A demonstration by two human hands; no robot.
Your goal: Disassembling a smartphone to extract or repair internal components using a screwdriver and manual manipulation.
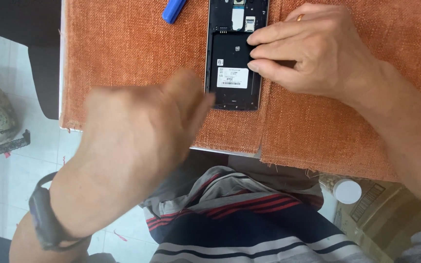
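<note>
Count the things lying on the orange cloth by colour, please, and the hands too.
Black, opened phone with its back cover off: 1
Blue plastic tool, partly out of view: 1
Hands: 2, the left hand beside the phone, the right hand with fingertips on it
Total: 4

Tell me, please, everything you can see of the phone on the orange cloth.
The phone lies flat, back up, with its rear cover off, showing a black inner frame with a silvery edge. A black battery with a white label sits in its bay; small slots show above it. Its top runs out of view. The right hand rests fingertips on its right side; the blurred left hand overlaps its lower left corner. It lies on the orange cloth.
</note>
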